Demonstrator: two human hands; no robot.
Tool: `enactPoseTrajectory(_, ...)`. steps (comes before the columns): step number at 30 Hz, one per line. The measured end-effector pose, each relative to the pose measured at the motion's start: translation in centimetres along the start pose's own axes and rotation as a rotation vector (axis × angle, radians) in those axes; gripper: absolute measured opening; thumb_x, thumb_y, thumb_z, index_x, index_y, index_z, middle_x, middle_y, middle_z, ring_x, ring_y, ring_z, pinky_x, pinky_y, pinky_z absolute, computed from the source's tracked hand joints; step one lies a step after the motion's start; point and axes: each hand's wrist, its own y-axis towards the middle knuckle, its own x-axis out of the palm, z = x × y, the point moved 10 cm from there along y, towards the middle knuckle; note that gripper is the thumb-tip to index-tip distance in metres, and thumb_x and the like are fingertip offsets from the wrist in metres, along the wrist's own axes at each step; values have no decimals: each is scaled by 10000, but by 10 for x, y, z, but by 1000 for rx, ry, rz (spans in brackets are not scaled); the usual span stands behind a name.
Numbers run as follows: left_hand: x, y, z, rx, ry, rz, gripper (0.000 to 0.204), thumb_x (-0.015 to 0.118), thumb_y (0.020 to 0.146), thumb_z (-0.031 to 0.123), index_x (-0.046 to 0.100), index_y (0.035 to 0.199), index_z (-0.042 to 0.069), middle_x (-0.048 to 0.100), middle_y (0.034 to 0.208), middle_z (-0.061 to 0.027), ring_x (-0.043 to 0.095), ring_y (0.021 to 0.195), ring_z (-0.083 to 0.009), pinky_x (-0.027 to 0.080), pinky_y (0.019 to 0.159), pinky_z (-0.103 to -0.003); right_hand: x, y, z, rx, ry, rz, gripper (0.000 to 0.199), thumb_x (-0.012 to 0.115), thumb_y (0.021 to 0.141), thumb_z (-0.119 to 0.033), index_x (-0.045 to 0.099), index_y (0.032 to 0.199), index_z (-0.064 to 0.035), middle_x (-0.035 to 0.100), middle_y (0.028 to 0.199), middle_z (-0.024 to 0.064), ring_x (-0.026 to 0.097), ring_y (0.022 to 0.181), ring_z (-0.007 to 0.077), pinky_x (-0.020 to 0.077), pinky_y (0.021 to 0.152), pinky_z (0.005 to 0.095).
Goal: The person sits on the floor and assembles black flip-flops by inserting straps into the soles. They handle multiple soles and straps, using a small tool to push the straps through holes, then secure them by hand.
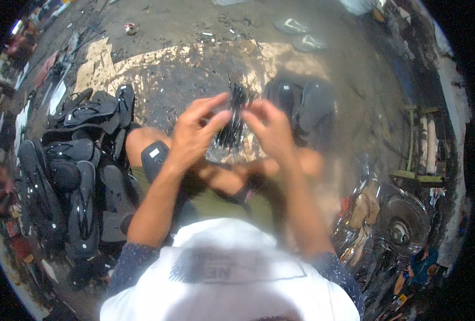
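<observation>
A bundle of thin black straps (pixel 236 115) stands upright between both hands, above the person's knees. The left hand (pixel 194 134) and right hand (pixel 269 128) each have fingers clamped on it from either side. Left of them lies a heap of black sandals (pixel 82 176); beyond the hands, stained floor (pixel 184 69) lies open. A fan (pixel 403 222) stands at the right.

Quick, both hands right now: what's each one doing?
Left hand: fingers pinched on the bundle of black straps.
Right hand: gripping the same bundle from the other side.
</observation>
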Motion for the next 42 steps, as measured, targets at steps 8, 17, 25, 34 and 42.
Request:
enactPoseTrajectory(8,4,-22,-18,-34,-294,75,241,709,984,91,715,1202,-12,733,1080,-37,659,969,-90,519,879,-243,-35,-53,-42,-11,402,342,240,638,1027,-77,659,1256,-4,724,1025,64,671,885,97,567,778,248)
enactPoseTrajectory(17,-24,-53,-40,-132,-563,105,267,725,966,97,700,1215,2,732,1067,-58,686,939,-131,542,831,-254,11,-61,-88,-276,66,122,280,665,949,-11,745,1214,-48,697,1053,104,670,900,171,544,791,296)
enactPoseTrajectory(25,-22,-65,-43,-167,-652,78,238,764,924,64,693,1143,2,732,980,-70,692,849,-143,556,790,-260,23,-70,-83,-223,163,77,240,719,887,7,734,1122,-33,722,1027,112,719,954,249,571,835,341)
enactPoseTrajectory(34,-18,-68,-47,-247,-564,121,218,786,916,102,716,1106,19,735,989,-47,667,783,-85,510,682,-192,31,-67,-87,-293,60,17,218,748,846,6,728,1061,-24,720,1006,139,727,905,258,587,760,352)
enactPoseTrajectory(42,-88,-62,-14,149,731,131,598,742,869,340,630,1383,56,628,1370,-186,569,1272,-344,411,1109,-428,-4,-52,-108,-209,257,-25,138,756,842,-15,733,979,-17,738,952,115,722,872,203,575,753,324)
